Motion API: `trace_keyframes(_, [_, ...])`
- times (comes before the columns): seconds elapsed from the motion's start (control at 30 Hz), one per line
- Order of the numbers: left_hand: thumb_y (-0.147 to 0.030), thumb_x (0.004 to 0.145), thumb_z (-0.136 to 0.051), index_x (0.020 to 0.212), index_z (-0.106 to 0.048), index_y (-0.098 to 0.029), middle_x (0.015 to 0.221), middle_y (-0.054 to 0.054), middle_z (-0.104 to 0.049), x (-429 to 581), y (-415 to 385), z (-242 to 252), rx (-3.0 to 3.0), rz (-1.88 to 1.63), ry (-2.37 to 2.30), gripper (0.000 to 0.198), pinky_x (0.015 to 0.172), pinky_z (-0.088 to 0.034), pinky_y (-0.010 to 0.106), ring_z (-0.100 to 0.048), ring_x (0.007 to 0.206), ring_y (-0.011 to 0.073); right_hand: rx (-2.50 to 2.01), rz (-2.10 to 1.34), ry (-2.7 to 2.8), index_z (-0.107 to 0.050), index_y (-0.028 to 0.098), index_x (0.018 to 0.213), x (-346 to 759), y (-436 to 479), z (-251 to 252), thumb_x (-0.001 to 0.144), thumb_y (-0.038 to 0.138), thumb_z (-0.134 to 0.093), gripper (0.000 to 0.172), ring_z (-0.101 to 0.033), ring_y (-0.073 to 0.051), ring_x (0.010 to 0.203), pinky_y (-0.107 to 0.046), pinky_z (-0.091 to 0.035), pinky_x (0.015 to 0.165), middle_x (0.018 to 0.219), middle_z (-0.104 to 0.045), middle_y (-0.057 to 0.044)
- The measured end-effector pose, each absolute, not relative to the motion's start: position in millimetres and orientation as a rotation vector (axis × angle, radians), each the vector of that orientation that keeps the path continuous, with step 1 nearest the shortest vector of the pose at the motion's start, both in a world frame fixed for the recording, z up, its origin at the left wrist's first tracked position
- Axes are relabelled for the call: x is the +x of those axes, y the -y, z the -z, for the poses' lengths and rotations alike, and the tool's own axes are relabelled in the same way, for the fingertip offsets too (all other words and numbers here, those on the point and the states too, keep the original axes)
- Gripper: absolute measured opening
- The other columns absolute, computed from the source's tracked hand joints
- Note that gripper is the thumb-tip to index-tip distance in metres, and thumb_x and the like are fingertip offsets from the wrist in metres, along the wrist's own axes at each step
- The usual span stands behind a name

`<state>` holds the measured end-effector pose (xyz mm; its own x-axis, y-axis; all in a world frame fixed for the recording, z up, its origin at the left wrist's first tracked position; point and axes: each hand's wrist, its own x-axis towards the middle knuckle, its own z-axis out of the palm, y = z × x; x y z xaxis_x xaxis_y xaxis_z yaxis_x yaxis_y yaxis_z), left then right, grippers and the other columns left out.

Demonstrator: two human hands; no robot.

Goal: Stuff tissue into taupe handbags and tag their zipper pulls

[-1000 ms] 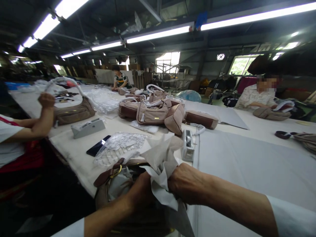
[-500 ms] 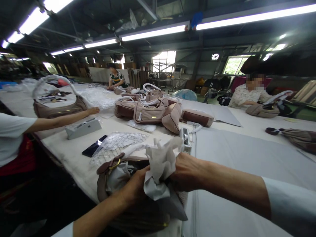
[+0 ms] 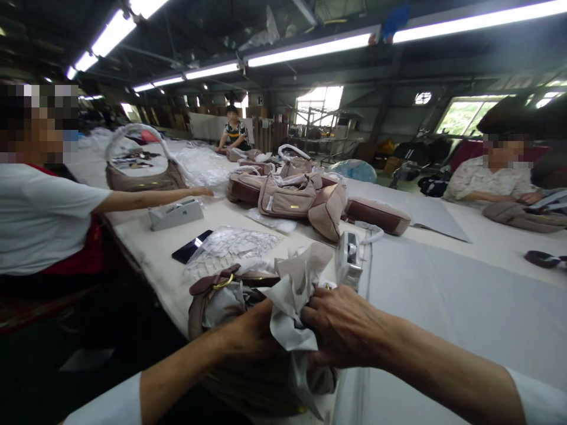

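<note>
While over the handbag [image 3: 261,383], crumpled paper [image 3: 290,301] in the right grip [image 3: 339,321], the left grip [image 3: 250,330] alongside, hold unclear.

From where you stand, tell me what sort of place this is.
Likely a handbag factory or workshop: similar handbags lie piled on a long worktable, crumpled paper sits at an open bag, and strip lights run overhead.

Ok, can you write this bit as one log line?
left hand: at crumpled paper, fingers hidden | right hand: gripping crumpled paper | bag: open, more paper inside | table: clear plastic
</note>
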<state>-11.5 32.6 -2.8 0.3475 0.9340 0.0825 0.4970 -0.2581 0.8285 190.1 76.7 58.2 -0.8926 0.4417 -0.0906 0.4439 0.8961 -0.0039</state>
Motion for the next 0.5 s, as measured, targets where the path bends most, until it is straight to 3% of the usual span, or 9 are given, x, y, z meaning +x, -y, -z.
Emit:
trace_keyframes(0.13, [-0.022,0.058,-0.076,0.124,-0.049,-0.019,0.111,0.004,-0.063,-18.5,-34.0,-8.3,1.809,-0.863,-0.979,0.071,0.092,-0.046,0.03,-0.057,0.103,0.0234,0.738,0.101,-2.947,-0.06,0.019,0.087,186.8,-76.2,-55.4,0.082,0.053,-0.051,0.036,-0.06,-0.023,0.077,-0.031,-0.043,0.06,0.08,-0.065,-0.007])
trace_keyframes(0.23, [-0.026,0.061,-0.075,0.112,-0.058,-0.016,0.107,0.006,-0.064,-8.1,-51.3,-13.4,1.835,-0.934,-0.827,0.055,0.096,-0.043,0.032,-0.055,0.107,0.025,0.601,0.152,-3.004,-0.06,0.018,0.094,185.9,-76.0,-58.9,0.081,0.032,-0.055,0.02,-0.059,-0.023,0.09,-0.033,-0.046,0.074,0.096,-0.065,-0.008])
trace_keyframes(0.33, [-0.028,0.068,-0.068,0.1,-0.064,-0.013,0.1,0.007,-0.066,0.9,-63.4,-13.4,1.887,-0.922,-0.72,0.035,0.088,-0.048,0.029,-0.06,0.095,0.0222,0.555,0.176,-3.04,-0.06,0.017,0.099,189.2,-76.6,-65.5,0.071,0.034,-0.065,0.033,-0.055,-0.027,0.104,-0.037,-0.043,0.09,0.109,-0.061,-0.009])
trace_keyframes(0.4, [-0.03,0.073,-0.064,0.091,-0.067,-0.014,0.096,0.005,-0.066,0.5,-62.7,-11.7,1.925,-0.886,-0.783,0.024,0.086,-0.048,0.026,-0.06,0.09,0.0199,0.633,0.148,-2.928,-0.06,0.017,0.099,193.1,-78.4,-68.1,0.065,0.036,-0.071,0.041,-0.056,-0.027,0.1,-0.036,-0.047,0.083,0.106,-0.062,-0.008])
trace_keyframes(0.5, [-0.027,0.08,-0.056,0.083,-0.068,-0.018,0.093,0.001,-0.066,-7.2,-55.4,-10.5,1.979,-0.771,-0.855,0.016,0.083,-0.048,0.022,-0.059,0.088,0.0168,0.616,-0.069,-2.802,-0.059,0.017,0.094,195.8,-82.2,-66.3,0.074,0.019,-0.061,0.02,-0.06,-0.021,0.08,-0.03,-0.045,0.058,0.094,-0.064,-0.006])
